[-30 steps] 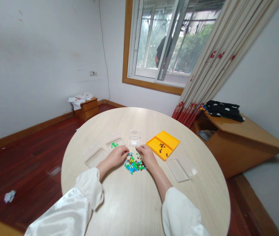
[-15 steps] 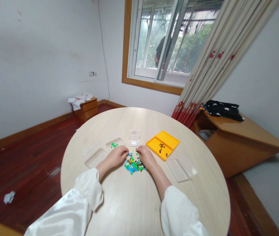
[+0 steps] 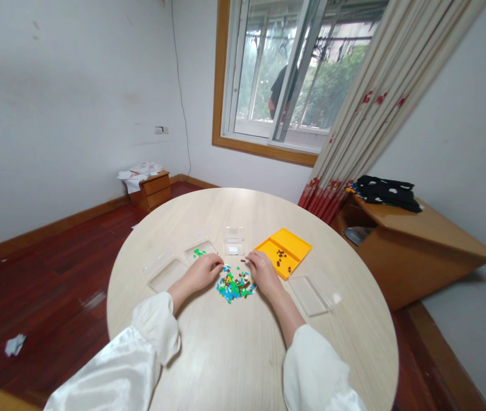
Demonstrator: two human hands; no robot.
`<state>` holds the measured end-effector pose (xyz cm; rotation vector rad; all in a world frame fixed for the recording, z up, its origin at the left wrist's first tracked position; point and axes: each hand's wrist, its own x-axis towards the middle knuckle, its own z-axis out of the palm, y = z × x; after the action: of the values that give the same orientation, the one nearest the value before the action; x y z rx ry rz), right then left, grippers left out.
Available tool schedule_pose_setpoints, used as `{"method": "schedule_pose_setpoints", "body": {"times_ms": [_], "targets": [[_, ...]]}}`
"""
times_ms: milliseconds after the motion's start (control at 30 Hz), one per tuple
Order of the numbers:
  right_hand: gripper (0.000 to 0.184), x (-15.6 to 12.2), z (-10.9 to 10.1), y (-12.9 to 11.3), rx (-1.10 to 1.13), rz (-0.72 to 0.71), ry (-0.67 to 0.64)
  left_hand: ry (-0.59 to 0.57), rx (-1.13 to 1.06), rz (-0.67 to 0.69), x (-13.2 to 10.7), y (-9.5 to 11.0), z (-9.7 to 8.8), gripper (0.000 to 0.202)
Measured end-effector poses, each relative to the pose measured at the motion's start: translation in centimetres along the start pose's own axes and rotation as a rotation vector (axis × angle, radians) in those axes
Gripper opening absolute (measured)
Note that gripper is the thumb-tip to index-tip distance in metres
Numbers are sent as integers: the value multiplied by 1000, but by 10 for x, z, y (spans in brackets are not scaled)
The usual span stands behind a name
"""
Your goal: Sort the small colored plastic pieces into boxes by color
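Note:
A small heap of tiny coloured pieces (image 3: 234, 284), blue, green, brown and yellow, lies on the round wooden table (image 3: 225, 354). My left hand (image 3: 202, 272) rests curled at the heap's left edge, fingers closed on the table. Just right of the heap my right hand (image 3: 263, 269) is lifted a little, and its fingertips pinch a small dark brown piece (image 3: 243, 261). Right of that hand lies an orange tray (image 3: 284, 251) with several brown pieces. A clear box (image 3: 201, 250) with green pieces sits beyond my left hand.
A clear box (image 3: 233, 246) holding a white piece stands behind the heap. Two more clear boxes lie at the left (image 3: 164, 272) and right (image 3: 314, 288). A low wooden desk (image 3: 418, 240) with dark cloth stands right of the table, by a curtain and window.
My right hand has drawn away from the heap toward the orange tray, now pinching a brown piece. My left hand has stayed put.

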<state>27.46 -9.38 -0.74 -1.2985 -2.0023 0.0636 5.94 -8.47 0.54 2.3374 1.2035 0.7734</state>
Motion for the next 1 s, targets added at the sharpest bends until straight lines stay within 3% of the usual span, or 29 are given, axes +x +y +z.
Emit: {"method": "schedule_pose_setpoints", "body": {"times_ms": [333, 467, 600, 800, 900, 1000], "targets": [[27, -8, -33, 44, -147, 139, 369, -10, -1, -8, 0, 4, -1, 18], [32, -10, -31, 54, -197, 215, 402, -9, -9, -11, 0, 4, -1, 18], [35, -9, -20, 39, -141, 176, 313, -4, -16, -3, 0, 3, 0, 18], [29, -5, -2, -5, -73, 54, -33, -9, -10, -1, -1, 2, 1, 18], [26, -5, -1, -14, -95, 69, -148, -6, -5, 0, -1, 2, 1, 19], [23, -6, -2, -13, -126, 125, -178, -11, -6, 2, -1, 2, 1, 19]]}}
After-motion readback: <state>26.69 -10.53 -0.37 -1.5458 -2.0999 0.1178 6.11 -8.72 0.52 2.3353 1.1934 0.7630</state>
